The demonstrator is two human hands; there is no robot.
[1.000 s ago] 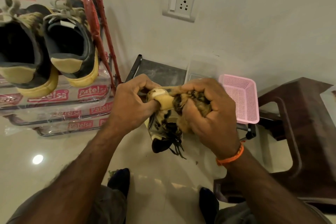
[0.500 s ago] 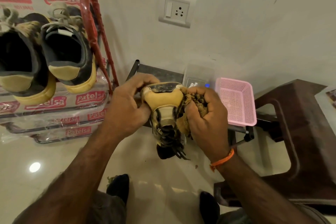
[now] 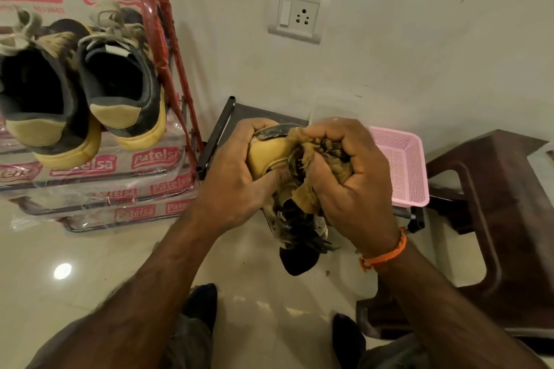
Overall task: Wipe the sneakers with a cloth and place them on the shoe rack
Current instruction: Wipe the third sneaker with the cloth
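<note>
Your left hand (image 3: pixel 236 180) grips the sneaker (image 3: pixel 269 156), mostly hidden; your right hand (image 3: pixel 350 183) at 3 o'clock bunches the frayed, crumpled cloth (image 3: pixel 305 189) against it.

sneaker (image 3: pixel 263 156): middle hidden by hands | shoe rack (image 3: pixel 90 186): cut off left

Warm dim indoor light, lamp glare on glossy floor (image 3: pixel 62 271), wide-angle bending at edges

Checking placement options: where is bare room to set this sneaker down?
Bare floor in front of the shoe rack. The rack's top shelf is crowded by two sneakers. The pink basket looks empty. Both hands are occupied: left grips the sneaker, right the cloth.
</note>
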